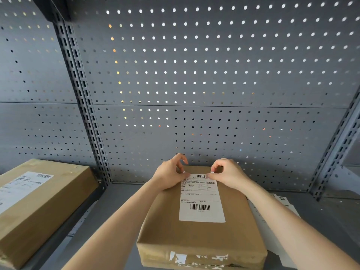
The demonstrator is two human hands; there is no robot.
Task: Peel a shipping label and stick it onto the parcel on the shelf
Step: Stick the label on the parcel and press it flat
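Note:
A brown cardboard parcel lies on the grey shelf in front of me. A white shipping label with barcodes lies flat along its top face. My left hand pinches the label's far left corner between thumb and forefinger. My right hand pinches the far right corner the same way. Both hands sit at the parcel's far edge, close to the pegboard wall.
A second labelled brown box stands in the neighbouring bay at the left, past a slotted upright. White label sheets lie on the shelf right of the parcel, partly under my right forearm. Perforated grey pegboard closes the back.

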